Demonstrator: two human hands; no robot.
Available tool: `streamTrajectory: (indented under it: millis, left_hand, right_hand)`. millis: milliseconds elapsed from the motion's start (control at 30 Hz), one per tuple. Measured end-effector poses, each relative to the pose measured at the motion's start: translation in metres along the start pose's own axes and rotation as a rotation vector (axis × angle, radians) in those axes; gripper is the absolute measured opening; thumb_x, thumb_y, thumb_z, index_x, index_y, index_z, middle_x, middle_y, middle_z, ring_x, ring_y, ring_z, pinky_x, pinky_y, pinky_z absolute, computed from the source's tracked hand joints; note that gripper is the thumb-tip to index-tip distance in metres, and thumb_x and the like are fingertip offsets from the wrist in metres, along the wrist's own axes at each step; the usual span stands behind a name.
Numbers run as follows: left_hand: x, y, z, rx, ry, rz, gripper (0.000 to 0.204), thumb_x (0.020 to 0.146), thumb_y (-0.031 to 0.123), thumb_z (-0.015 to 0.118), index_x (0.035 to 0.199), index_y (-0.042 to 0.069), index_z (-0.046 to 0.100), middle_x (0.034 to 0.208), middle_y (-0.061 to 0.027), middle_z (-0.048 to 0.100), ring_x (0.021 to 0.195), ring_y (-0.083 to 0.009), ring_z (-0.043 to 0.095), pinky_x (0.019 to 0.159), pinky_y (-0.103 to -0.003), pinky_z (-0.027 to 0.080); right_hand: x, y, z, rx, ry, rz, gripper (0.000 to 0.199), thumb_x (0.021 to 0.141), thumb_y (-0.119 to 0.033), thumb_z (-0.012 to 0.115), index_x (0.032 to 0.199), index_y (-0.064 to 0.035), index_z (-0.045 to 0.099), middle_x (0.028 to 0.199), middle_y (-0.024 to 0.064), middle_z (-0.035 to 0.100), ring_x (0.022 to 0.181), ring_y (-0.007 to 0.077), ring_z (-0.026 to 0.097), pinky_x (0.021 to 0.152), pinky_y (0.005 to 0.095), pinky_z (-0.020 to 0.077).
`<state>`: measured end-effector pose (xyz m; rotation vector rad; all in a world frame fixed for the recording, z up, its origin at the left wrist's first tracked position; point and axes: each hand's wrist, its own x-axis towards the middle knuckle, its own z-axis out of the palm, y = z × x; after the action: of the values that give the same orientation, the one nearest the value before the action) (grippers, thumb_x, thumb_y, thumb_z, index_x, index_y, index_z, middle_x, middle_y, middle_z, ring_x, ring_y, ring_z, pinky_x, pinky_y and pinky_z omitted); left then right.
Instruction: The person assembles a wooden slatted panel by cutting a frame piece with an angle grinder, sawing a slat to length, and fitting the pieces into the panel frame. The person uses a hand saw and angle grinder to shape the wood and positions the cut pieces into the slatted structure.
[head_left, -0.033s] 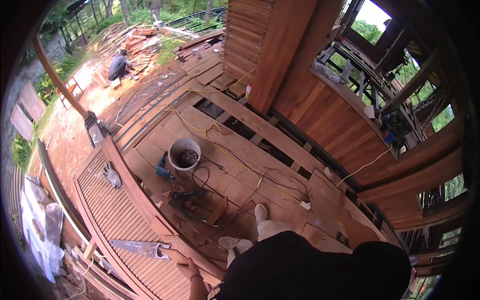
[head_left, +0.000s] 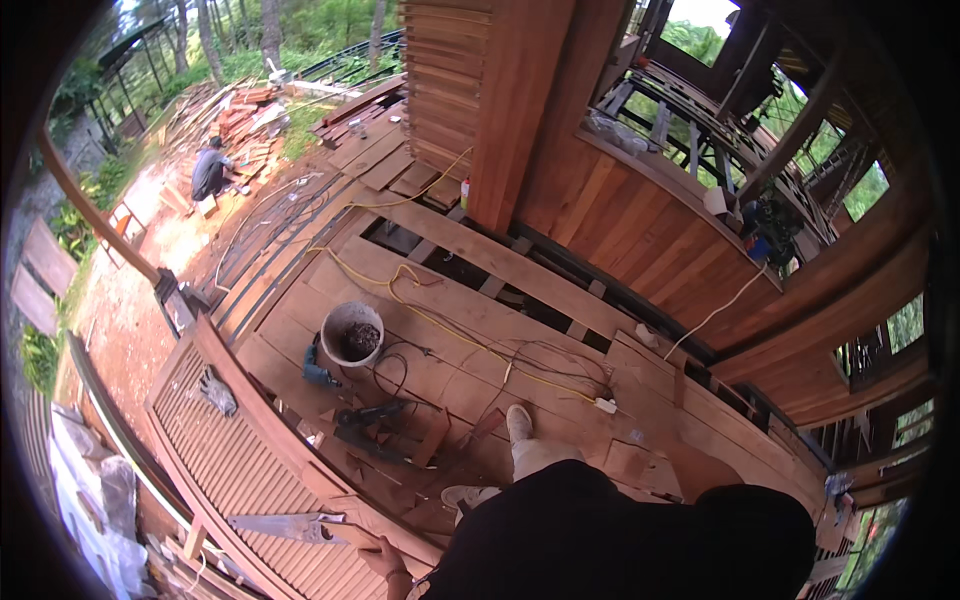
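Note:
At the lower left, my left hand [head_left: 383, 558] is closed on a short light-brown piece of wood [head_left: 353, 536] beside the wooden rail. The handsaw [head_left: 280, 525], with a grey blade, lies on the slatted wooden panel [head_left: 240, 460], its handle end meeting that wood. A grey work glove [head_left: 217, 392] rests higher on the same panel. Over the plank floor on the right, my right hand [head_left: 660, 425] is stretched forward from a bare forearm. It is smeared and blends with the boards, so its fingers cannot be made out.
A bucket [head_left: 352, 335] with dark bits inside stands beside a teal power tool [head_left: 320, 365]. A black power tool [head_left: 365, 415] lies among offcuts. Cables and a yellow cord [head_left: 440, 315] cross the floor. Gaps [head_left: 480, 270] open between boards by the wall. Another person [head_left: 210, 170] crouches outside.
My view has turned slightly, so the floor and wall sit further left and the panel lower. My right hand has moved a little left; my left hand keeps its hold on the wood.

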<state>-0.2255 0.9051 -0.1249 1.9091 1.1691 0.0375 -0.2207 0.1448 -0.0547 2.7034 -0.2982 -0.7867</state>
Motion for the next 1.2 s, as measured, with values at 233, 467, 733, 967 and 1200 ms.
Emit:
streamTrajectory:
  millis: [233, 467, 733, 967, 1200]
  left_hand:
    - [-0.011, 0.159, 0.009, 0.043, -0.146, 0.525, 0.055, 0.077, 0.022, 0.069, 0.118, -0.008, 0.046, 0.102, -0.0237, 0.059, 0.092, -0.0397, 0.058, 0.085, -0.042, 0.047]
    - [-0.019, 0.395, 0.1, -0.036, -0.041, 0.847, 0.051, 0.069, 0.02, 0.076, 0.109, 0.0, 0.05, 0.091, -0.0209, 0.062, 0.086, -0.0393, 0.064, 0.073, -0.042, 0.051]
    - [-0.005, 0.511, 0.113, -0.518, 0.056, 0.623, 0.051, 0.077, 0.005, 0.07, 0.121, 0.005, 0.044, 0.12, -0.0123, 0.053, 0.111, -0.0203, 0.054, 0.092, -0.035, 0.047]
    - [0.007, 0.571, 0.124, -1.311, -0.101, 0.464, 0.068, 0.078, 0.009, 0.066, 0.14, 0.012, 0.038, 0.137, -0.0102, 0.048, 0.133, -0.0276, 0.042, 0.105, -0.047, 0.043]
    - [0.085, 0.565, 0.135, -1.624, -0.233, 0.468, 0.07, 0.073, 0.024, 0.062, 0.139, 0.011, 0.044, 0.137, -0.0117, 0.05, 0.134, -0.0342, 0.041, 0.11, -0.054, 0.037]
  right_hand:
    - [0.002, -0.169, -0.051, 0.292, -0.479, -0.252, 0.027, 0.077, -0.029, 0.066, 0.098, -0.0155, 0.075, 0.1, 0.011, 0.071, 0.093, 0.0307, 0.068, 0.081, 0.0417, 0.0536]
    - [0.197, -0.089, -0.049, 0.192, -0.359, -0.39, 0.021, 0.083, -0.034, 0.062, 0.094, -0.0221, 0.075, 0.093, 0.0046, 0.072, 0.085, 0.0228, 0.069, 0.071, 0.0378, 0.0539]
    - [0.351, -0.001, -0.224, 1.068, 0.035, -0.012, 0.016, 0.086, -0.013, 0.065, 0.094, -0.0005, 0.069, 0.086, 0.0146, 0.069, 0.076, 0.0264, 0.067, 0.07, 0.0361, 0.0527]
    - [0.386, -0.108, -0.431, 0.93, 0.158, -0.222, 0.022, 0.089, -0.018, 0.064, 0.101, 0.0005, 0.065, 0.095, 0.0135, 0.068, 0.091, 0.0217, 0.066, 0.078, 0.0348, 0.0512]
    - [0.437, -0.263, -0.544, 2.021, -0.67, -0.449, 0.05, 0.099, -0.041, 0.049, 0.129, -0.0012, 0.045, 0.109, 0.0152, 0.064, 0.096, 0.0261, 0.064, 0.087, 0.0404, 0.0517]
